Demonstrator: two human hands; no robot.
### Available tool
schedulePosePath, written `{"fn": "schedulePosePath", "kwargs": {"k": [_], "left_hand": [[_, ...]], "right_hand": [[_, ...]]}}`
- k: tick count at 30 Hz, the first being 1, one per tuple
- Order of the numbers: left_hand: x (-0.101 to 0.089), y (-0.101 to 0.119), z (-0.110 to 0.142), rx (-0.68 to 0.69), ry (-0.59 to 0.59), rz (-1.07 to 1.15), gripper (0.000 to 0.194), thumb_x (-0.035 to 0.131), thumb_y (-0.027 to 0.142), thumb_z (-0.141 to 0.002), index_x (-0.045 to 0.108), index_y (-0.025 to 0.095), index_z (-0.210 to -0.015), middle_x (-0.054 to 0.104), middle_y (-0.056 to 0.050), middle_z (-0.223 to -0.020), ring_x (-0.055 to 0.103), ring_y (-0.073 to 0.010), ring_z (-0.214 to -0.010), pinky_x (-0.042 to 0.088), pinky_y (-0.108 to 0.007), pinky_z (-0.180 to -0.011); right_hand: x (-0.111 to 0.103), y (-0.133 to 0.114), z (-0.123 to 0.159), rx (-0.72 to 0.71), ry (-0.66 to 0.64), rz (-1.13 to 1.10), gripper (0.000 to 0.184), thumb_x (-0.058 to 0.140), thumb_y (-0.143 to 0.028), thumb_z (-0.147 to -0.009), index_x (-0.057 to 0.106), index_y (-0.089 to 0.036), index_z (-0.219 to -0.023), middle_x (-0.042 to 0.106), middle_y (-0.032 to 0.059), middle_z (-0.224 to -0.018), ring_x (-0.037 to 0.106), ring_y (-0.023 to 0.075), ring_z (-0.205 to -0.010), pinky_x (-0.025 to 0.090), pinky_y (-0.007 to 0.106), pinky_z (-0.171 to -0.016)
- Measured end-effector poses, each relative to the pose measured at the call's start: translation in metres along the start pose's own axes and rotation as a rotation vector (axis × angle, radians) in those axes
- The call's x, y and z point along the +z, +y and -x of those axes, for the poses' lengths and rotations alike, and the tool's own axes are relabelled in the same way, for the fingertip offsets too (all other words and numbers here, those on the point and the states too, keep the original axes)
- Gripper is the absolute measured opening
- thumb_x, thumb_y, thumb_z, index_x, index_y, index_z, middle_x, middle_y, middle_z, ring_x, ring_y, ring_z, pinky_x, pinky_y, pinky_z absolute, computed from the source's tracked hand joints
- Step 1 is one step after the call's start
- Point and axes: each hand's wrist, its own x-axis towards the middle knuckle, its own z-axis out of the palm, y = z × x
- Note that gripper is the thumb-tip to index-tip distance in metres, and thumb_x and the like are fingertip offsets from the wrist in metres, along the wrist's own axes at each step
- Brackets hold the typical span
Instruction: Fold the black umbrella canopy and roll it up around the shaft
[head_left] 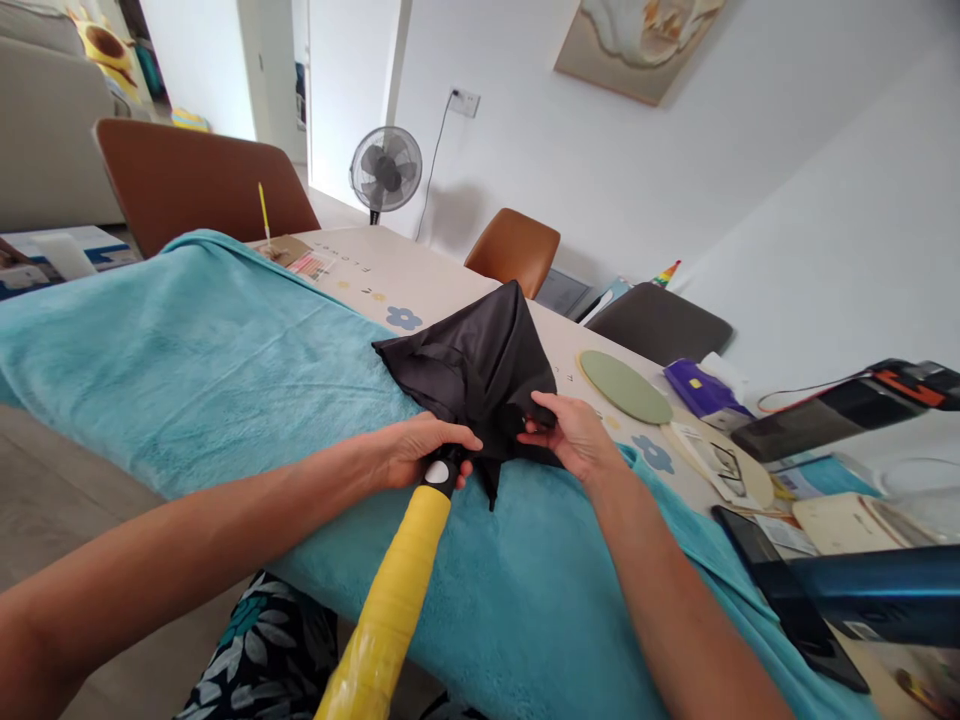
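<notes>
A black umbrella (487,350) lies loosely folded across the table, its cloth spread away from me. Its yellow-wrapped handle (405,560) points back toward my lap. My left hand (427,450) is closed round the umbrella's shaft, just above the black collar with a pale button. On the right side, my right hand (566,430) pinches a fold of the black cloth between thumb and fingers. Under the umbrella is a turquoise towel-like cloth (247,370).
Along the right side are a green oval mat (626,387), a purple pack (705,392), eyeglasses (727,468), a black tablet-like slab (787,600), a dark blue bottle (877,595) and a clear dark bottle (817,420). Chairs (514,250) and a fan (386,170) stand beyond the table.
</notes>
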Motion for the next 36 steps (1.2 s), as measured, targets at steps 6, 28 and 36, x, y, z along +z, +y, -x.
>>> {"fn": "schedulePosePath", "kwargs": {"k": [6, 28, 36], "left_hand": [[0.0, -0.001, -0.001, -0.004, -0.016, 0.001, 0.019, 0.067, 0.011, -0.064, 0.048, 0.014, -0.061, 0.053, -0.001, -0.049, 0.052, -0.012, -0.046, 0.046, -0.024, -0.043], [-0.003, -0.003, -0.009, 0.012, 0.006, 0.027, 0.014, 0.064, 0.017, -0.07, 0.055, 0.011, -0.063, 0.053, 0.0, -0.056, 0.051, -0.0099, -0.043, 0.045, -0.022, -0.035], [-0.003, 0.007, 0.0, -0.003, 0.002, 0.087, 0.017, 0.051, 0.013, -0.074, 0.051, 0.011, -0.057, 0.047, 0.0, -0.048, 0.045, -0.007, -0.039, 0.042, -0.017, -0.033]], "right_hand": [[0.001, -0.033, -0.01, -0.18, 0.024, -0.242, 0.005, 0.061, -0.018, -0.072, 0.06, -0.017, -0.077, 0.065, 0.0001, -0.071, 0.061, 0.0134, -0.06, 0.057, 0.031, -0.06], [0.147, 0.006, -0.06, -0.425, -0.325, 0.302, 0.019, 0.061, -0.029, -0.063, 0.054, -0.015, -0.051, 0.049, -0.0039, -0.053, 0.043, 0.009, -0.055, 0.035, 0.023, -0.056], [0.093, -0.022, -0.018, -0.328, -0.403, -0.027, 0.014, 0.065, -0.028, -0.066, 0.064, -0.015, -0.074, 0.066, 0.0045, -0.08, 0.063, 0.0165, -0.075, 0.052, 0.031, -0.068]]}}
